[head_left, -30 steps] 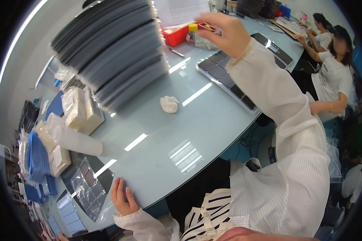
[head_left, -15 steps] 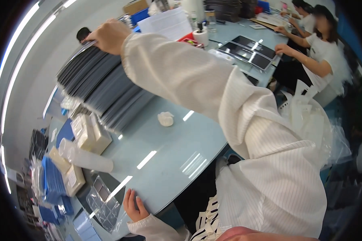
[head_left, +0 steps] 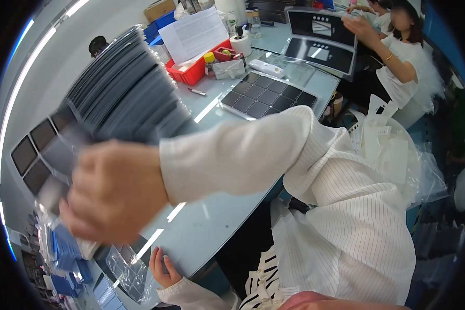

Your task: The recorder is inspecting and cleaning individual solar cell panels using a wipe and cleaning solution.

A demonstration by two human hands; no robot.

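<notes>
Our right hand (head_left: 111,192) seems to pinch the tray (head_left: 43,135), left of its fingers; swinging too close could topple the stack (head_left: 120,95) beyond. Our left hand (head_left: 165,269), fingers slightly spread, rests on the worktop (head_left: 219,214).

Bright, whitish light fills the room, with strip lights (head_left: 28,62) glowing at ten o'clock. The glossy table (head_left: 212,217) throws back white streaks at seven and eleven o'clock. Blur smears the right hand (head_left: 116,188) at eight o'clock and softens the tray (head_left: 25,154) at nine; its contact with the fingers seems too smeared to judge. The fisheye bends edges outward, the rim goes black, and four o'clock sinks into murk.
</notes>
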